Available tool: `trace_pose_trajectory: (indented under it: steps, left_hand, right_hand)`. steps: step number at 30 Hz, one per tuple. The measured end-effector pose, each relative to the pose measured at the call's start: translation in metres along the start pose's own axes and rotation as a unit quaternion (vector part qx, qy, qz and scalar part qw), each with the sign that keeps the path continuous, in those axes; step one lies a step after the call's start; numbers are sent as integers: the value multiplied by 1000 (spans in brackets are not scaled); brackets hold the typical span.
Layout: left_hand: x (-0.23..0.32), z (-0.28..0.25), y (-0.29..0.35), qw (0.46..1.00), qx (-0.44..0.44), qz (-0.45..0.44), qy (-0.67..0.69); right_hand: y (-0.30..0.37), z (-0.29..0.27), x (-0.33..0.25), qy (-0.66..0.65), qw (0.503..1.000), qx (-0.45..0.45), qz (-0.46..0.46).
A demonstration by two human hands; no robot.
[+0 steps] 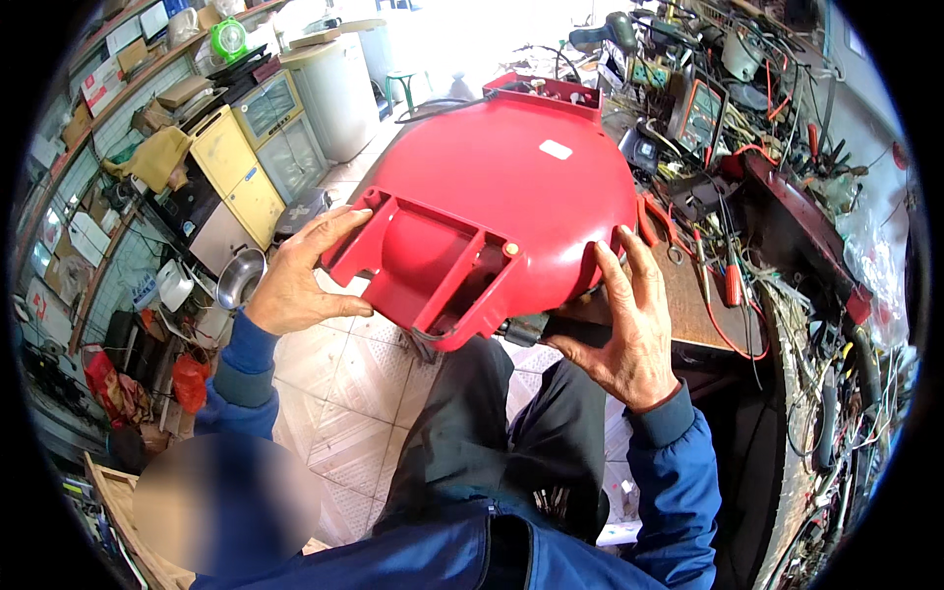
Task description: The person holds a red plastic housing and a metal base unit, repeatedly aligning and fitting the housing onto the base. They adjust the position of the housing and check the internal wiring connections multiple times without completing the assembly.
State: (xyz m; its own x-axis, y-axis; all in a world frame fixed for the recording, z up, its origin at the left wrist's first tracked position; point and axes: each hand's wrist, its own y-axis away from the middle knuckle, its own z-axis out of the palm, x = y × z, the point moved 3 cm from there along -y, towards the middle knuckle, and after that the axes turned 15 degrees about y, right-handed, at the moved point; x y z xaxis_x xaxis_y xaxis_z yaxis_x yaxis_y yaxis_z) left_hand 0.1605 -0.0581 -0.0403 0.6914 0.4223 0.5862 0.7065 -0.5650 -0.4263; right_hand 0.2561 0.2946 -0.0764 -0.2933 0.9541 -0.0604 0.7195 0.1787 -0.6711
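A large, round red plastic appliance shell (487, 167) lies tilted at the bench edge, with an open ribbed bracket toward me and a box-shaped part at its far end. My left hand (305, 275) grips the bracket's left corner, fingers on top and thumb by its lower edge. Against the near right side presses my right hand (629, 329), its fingers on the curved rim and its thumb lower down beside a dark part (526, 329) under the shell. What lies beneath the shell is mostly hidden. A black cord (442, 102) runs out near the far box.
Red-handled pliers (661, 224) and a red-handled screwdriver (733, 280) lie on the brown workbench (693, 315) to the right. Beyond them are tangled wires and a tester (700, 113). A metal pot (241, 277) and yellow cabinet (234, 177) stand left.
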Motion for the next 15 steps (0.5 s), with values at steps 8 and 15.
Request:
trace_pose_trajectory:
  steps: [8, 15]
  left_hand:
    - [0, -3, -1, 999, -22, 24, -22]
    - [-11, 8, -1, 989, 64, 110, -74]
  right_hand:
    - [-19, 4, 19, 22, 997, -29, 73]
    - [-29, 13, 29, 44, 999, -23, 16]
